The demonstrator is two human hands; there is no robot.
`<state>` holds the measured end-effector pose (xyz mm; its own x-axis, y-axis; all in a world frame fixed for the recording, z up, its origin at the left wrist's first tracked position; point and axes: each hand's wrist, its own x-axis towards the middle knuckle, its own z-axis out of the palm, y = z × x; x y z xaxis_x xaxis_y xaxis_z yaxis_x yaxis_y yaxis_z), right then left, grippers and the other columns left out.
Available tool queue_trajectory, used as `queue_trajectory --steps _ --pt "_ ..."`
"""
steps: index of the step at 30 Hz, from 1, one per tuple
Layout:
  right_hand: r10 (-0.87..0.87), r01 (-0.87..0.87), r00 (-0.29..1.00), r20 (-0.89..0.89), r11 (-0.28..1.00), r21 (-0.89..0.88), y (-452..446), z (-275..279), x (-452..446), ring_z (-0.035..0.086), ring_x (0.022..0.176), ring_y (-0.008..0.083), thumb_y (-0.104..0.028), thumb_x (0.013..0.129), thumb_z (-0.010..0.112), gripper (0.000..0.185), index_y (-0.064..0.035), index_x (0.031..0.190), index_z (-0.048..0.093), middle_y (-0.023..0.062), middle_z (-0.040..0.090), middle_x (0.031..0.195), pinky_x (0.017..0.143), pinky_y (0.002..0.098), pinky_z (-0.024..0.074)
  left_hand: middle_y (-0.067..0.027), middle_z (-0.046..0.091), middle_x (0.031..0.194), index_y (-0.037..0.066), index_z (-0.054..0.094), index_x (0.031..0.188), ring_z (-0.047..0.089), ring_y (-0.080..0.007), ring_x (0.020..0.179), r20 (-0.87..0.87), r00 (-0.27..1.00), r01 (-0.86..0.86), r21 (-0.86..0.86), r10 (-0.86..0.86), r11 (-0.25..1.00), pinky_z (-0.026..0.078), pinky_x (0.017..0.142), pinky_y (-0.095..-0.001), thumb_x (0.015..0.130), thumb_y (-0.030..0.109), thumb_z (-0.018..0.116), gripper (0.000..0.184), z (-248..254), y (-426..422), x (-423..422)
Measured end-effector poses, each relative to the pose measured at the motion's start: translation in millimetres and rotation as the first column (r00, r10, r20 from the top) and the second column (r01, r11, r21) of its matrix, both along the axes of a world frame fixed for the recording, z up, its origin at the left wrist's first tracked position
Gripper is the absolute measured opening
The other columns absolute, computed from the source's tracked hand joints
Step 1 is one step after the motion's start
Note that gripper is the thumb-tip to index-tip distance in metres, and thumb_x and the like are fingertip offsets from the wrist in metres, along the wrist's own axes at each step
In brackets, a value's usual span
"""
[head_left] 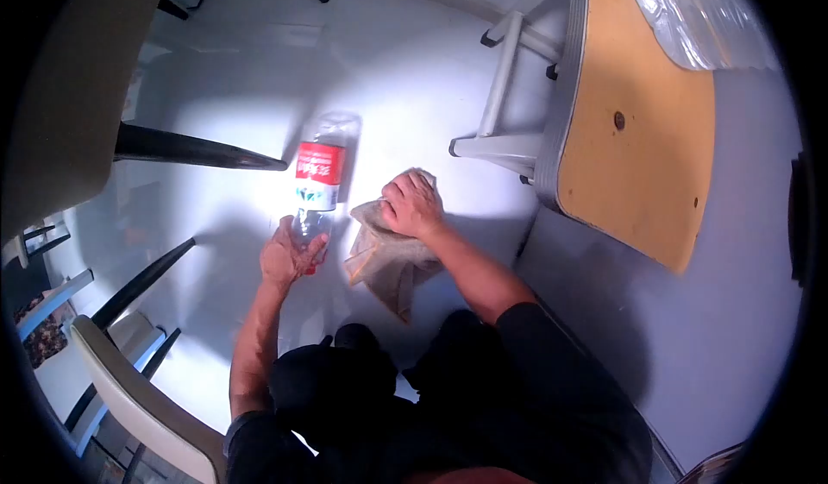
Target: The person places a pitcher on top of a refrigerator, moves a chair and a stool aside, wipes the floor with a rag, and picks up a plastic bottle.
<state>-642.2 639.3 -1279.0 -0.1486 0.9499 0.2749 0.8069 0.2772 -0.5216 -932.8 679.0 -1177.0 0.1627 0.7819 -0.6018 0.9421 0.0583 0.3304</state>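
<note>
My left hand [293, 253] is closed around the neck end of a clear plastic bottle [319, 173] with a red and white label. The bottle's red cap shows just below the fingers, and its base points away from me. To the right, my right hand [412, 201] grips a crumpled greyish-beige cloth [392, 264] against the white floor. Part of the cloth is bunched under the fingers, and its loose corners spread toward my feet. A small gap of floor separates the bottle from the cloth.
A wooden-seated chair [638, 130] with grey metal legs [500, 87] stands at right, clear plastic wrap [699, 18] on its seat. Dark chair legs [203, 147] reach in from the left. A pale chair [138, 398] is at lower left. White floor [233, 78] lies between.
</note>
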Motion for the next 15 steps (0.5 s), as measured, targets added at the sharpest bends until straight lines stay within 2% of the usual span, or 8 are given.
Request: queue_trajectory --steps 5,7,8,9,11,13,14,15 --pt "0.006 -0.011 0.994 -0.113 0.999 -0.039 -1.9 -21.0 -0.9 0.056 0.077 0.0328 -0.021 0.075 0.070 0.019 -0.0136 0.064 0.057 0.0080 0.055 0.072 0.073 0.0492 0.0452 -0.0224 0.070 0.104 -0.002 0.060 0.120 0.070 -0.0377 0.096 0.002 0.999 0.046 -0.135 -0.046 0.990 0.054 0.083 -0.0464 0.081 0.075 0.064 0.086 -9.9 -6.4 -36.2" --pt "0.017 -0.036 0.999 -0.050 0.915 -0.402 0.4 2.5 4.3 0.056 0.108 0.0343 -0.036 0.081 0.071 0.036 -0.0095 0.104 0.068 0.0148 0.059 0.115 0.098 0.0478 0.0446 -0.0181 0.071 0.091 -0.003 0.067 0.105 0.070 -0.0317 0.084 0.152 0.971 -0.148 -0.235 0.187 0.961 0.054 0.078 -0.0433 0.086 0.072 0.060 0.078 -11.6 7.2 -53.0" --pt "0.023 -0.039 0.999 -0.046 0.914 -0.405 -3.0 17.4 5.4 0.056 0.108 0.0343 -0.036 0.081 0.071 0.036 -0.0095 0.104 0.068 0.0148 0.059 0.115 0.098 0.0478 0.0446 -0.0159 0.071 0.085 -0.003 0.069 0.099 0.068 -0.0291 0.077 0.191 0.909 -0.294 -0.333 0.369 0.896 0.053 0.075 -0.0421 0.089 0.070 0.058 0.074 -16.7 21.5 -62.6" --pt "0.057 -0.067 0.998 -0.037 0.921 -0.384 -7.2 46.5 3.4 0.052 0.118 0.0364 -0.039 0.080 0.072 0.047 -0.0097 0.116 0.064 0.0162 0.055 0.126 0.103 0.0502 0.0412 -0.0140 0.067 0.075 -0.002 0.070 0.093 0.063 -0.0264 0.066 0.129 0.896 -0.394 -0.211 0.425 0.895 0.051 0.070 -0.0416 0.094 0.064 0.054 0.068 -30.3 35.9 -71.8" --pt "0.087 -0.091 0.996 -0.026 0.927 -0.364 -25.7 71.2 -0.5 0.047 0.127 0.0385 -0.042 0.080 0.074 0.060 -0.0098 0.129 0.061 0.0177 0.050 0.138 0.108 0.0526 0.0378 -0.0159 0.067 0.083 -0.001 0.069 0.100 0.064 -0.0270 0.073 0.245 0.812 -0.500 -0.175 0.529 0.848 0.052 0.074 -0.0404 0.097 0.051 0.056 0.054 -57.9 45.5 -85.5" --pt "0.325 -0.184 0.892 0.313 0.895 -0.405 -48.5 79.6 -1.6 0.034 0.139 0.0438 -0.047 0.077 0.077 0.080 -0.0126 0.144 0.050 0.0182 0.037 0.152 0.113 0.0599 0.0301 -0.0178 0.067 0.101 0.000 0.066 0.108 0.066 -0.0294 0.085 0.290 0.890 -0.456 0.550 0.352 0.700 0.052 0.080 -0.0407 0.097 0.039 0.057 0.041 -61.0 52.4 -66.8" --pt "0.351 -0.194 0.867 0.353 0.891 -0.411 -60.3 65.6 1.4 0.031 0.140 0.0471 -0.038 0.081 0.073 0.067 -0.0163 0.142 0.052 0.0179 0.035 0.154 0.109 0.0643 0.0312 -0.0178 0.062 0.120 0.000 0.061 0.118 0.063 -0.0337 0.102 0.219 0.894 -0.447 0.480 0.391 0.755 0.050 0.091 -0.0415 0.095 0.028 0.059 0.036 -56.6 58.6 -59.5" --pt "0.345 -0.184 0.866 0.361 0.893 -0.411 -65.8 53.1 3.9 0.031 0.140 0.0471 -0.038 0.081 0.073 0.067 -0.0163 0.142 0.052 0.0179 0.035 0.154 0.109 0.0643 0.0312 -0.0178 0.062 0.120 0.000 0.061 0.118 0.063 -0.0337 0.102 0.227 0.895 -0.446 0.478 0.385 0.757 0.050 0.091 -0.0415 0.095 0.028 0.059 0.036 -67.2 65.4 -60.4"
